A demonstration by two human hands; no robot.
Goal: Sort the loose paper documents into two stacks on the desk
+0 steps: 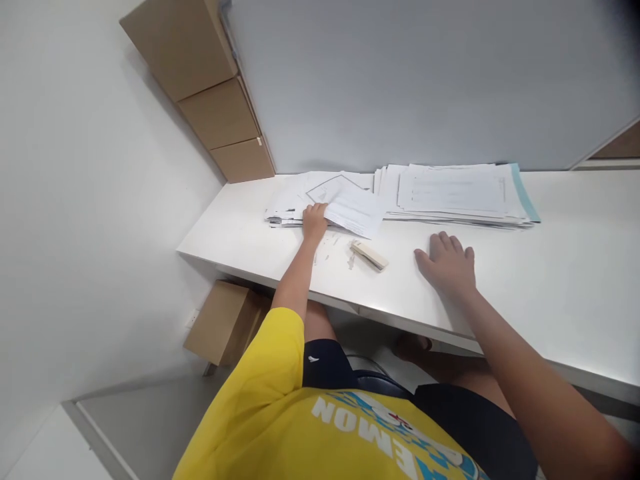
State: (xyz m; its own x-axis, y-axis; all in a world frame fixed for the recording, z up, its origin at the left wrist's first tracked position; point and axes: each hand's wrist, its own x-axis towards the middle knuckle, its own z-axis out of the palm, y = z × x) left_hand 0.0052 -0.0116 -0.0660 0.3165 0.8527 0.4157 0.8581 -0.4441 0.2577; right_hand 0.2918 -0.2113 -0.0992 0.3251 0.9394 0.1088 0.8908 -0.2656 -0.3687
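Note:
My left hand (315, 222) is at the left stack of papers (285, 200), its fingers closed on the near left edge of a printed sheet of paper (356, 208). That sheet lies askew and bends up a little, its right end reaching toward the other stack. My right hand (450, 263) rests on the white table with its fingers spread, holding nothing. Between my hands lies a cream-coloured stapler (369, 255), apart from both. Beyond my right hand is a second, neater stack of papers (453, 190) with a teal strip along its right side.
The narrow white table (575, 267) runs along a grey partition (425, 80). Cardboard boxes (220, 110) are stacked at the back left corner. Another cardboard box (220, 320) sits below the table on the left. Dark marks show on the tabletop near the stapler.

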